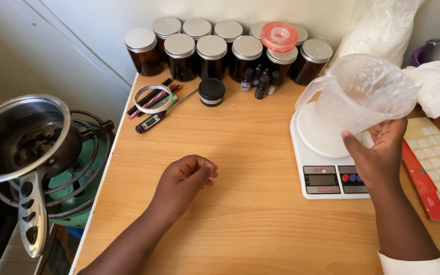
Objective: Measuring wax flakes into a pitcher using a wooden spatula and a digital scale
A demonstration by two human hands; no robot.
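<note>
My right hand (380, 155) grips a clear plastic jug (360, 94) by its lower side and holds it tilted over the round white platform of a digital kitchen scale (327, 175). The jug has a handle on its left and looks empty, with white residue inside. My left hand (187, 178) rests on the wooden table (250, 224) with its fingers curled in a loose fist, holding nothing, well left of the scale.
Several dark amber jars with silver lids (212, 53) line the back wall, with small dropper bottles (260, 84), a black tin (212, 91), a tape roll (153, 99), pens and a probe thermometer (151, 122). A metal pot (21, 137) sits on a gas burner at left. A red mould (436, 168) lies at right.
</note>
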